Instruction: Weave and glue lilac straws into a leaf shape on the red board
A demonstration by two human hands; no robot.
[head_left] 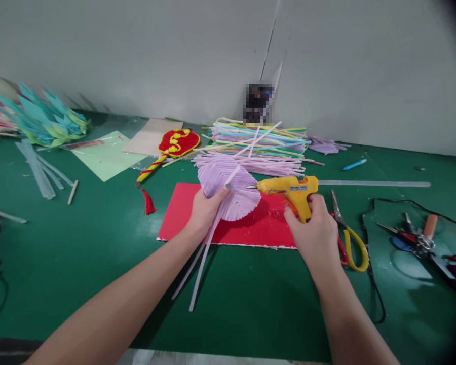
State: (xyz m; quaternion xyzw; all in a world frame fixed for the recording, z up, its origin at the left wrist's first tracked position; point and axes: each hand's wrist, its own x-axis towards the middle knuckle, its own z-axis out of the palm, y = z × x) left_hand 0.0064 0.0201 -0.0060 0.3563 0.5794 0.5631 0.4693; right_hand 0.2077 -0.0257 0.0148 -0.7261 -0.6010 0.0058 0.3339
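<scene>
Resting at the centre of the frame, the lilac fan (240,202) is being pinched in the left hand's (207,209) grip, thumb on top, probably steadying its strips. The right hand (318,228) is closing its grip around the glue gun (289,188), pointing the nozzle across the fan's edge; whether it is touching is unclear. The board (264,234) is lying beneath, perhaps shielding the bench (251,299). Stems (254,166) are crowding above centre, while scissors (340,217) and a cable (382,199) are lying right of centre, possibly hampering the right arm.
</scene>
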